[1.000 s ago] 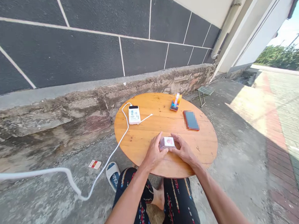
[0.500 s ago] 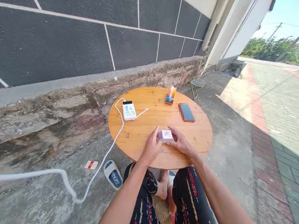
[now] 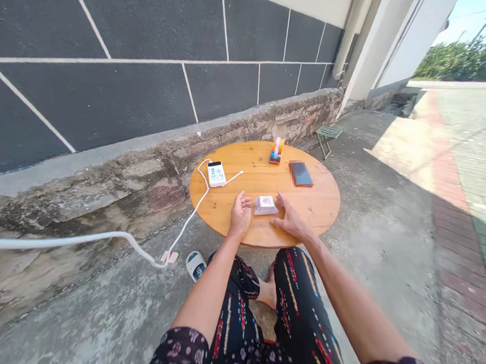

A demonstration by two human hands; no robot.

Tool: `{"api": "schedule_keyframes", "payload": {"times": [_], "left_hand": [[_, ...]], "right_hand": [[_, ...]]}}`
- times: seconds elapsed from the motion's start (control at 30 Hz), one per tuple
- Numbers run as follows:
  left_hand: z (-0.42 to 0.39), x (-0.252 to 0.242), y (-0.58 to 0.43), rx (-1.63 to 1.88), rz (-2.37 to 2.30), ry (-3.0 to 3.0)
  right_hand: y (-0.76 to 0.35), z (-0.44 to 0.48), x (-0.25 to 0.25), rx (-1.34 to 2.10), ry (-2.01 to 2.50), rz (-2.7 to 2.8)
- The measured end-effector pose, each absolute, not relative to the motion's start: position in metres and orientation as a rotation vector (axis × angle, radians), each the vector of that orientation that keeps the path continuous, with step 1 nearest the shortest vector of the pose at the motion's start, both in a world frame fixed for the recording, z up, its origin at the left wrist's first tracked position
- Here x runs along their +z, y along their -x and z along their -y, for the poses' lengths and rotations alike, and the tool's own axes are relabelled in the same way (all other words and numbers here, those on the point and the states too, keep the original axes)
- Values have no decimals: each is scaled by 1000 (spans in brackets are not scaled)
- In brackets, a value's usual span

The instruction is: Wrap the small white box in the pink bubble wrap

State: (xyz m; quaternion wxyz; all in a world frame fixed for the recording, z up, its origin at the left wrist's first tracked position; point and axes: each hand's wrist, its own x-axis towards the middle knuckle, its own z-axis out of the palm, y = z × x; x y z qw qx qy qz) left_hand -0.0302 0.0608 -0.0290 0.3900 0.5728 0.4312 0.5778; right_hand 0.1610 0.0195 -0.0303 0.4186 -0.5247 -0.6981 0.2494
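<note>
A small white box-shaped stack with a pinkish print on top (image 3: 265, 205) rests on the round wooden table (image 3: 224, 221); I cannot make out whether it is a box or a pack of cards. Just left of it is my left hand (image 3: 241, 212), turned on its side, fingers apart and holding nothing. On the other side my right hand (image 3: 289, 218) lies close by, thumb and fingers spread around its right end without a visible grip.
A white power bank (image 3: 217, 174) with a long white cable (image 3: 195, 209) sits at the table's left. Toward the back stands an orange tape dispenser (image 3: 277, 150), with a phone (image 3: 300, 174) nearer right. Beyond are a folding stool (image 3: 327, 135) and a wall; a slipper (image 3: 196, 265) lies below.
Both hands have come away from the white stack, which they were holding at its two ends. The left hand has turned and opened. The view has shifted somewhat.
</note>
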Motion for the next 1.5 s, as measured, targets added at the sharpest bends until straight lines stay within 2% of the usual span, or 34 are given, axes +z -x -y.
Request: {"api": "schedule_keyframes", "payload": {"times": [0.13,0.3,0.4,0.67,0.83,1.1,1.3,1.5], "left_hand": [[-55,-29,28,1487,-1211,-1506],[-25,-33,29,1449,-1302,-1641],[-10,-32,28,1387,-1298,-1779],[-13,-29,20,1261,-1407,-1919],[-8,-31,25,1309,-1448,-1932],[-11,-31,20,1220,-1391,-1914],[-18,-28,24,1257,-1298,-1673],[-40,-13,6,1361,-1125,-1355]], "right_hand": [[-157,17,-46,407,1450,1647],[-154,26,-45,426,1458,1681],[-148,24,-40,317,1548,1767],[-145,30,-42,161,1533,1973],[-141,29,-44,198,1550,1733],[-125,27,-44,281,1461,1700],[-138,20,-32,459,1392,1481],[-125,-25,-16,624,1261,1237]]}}
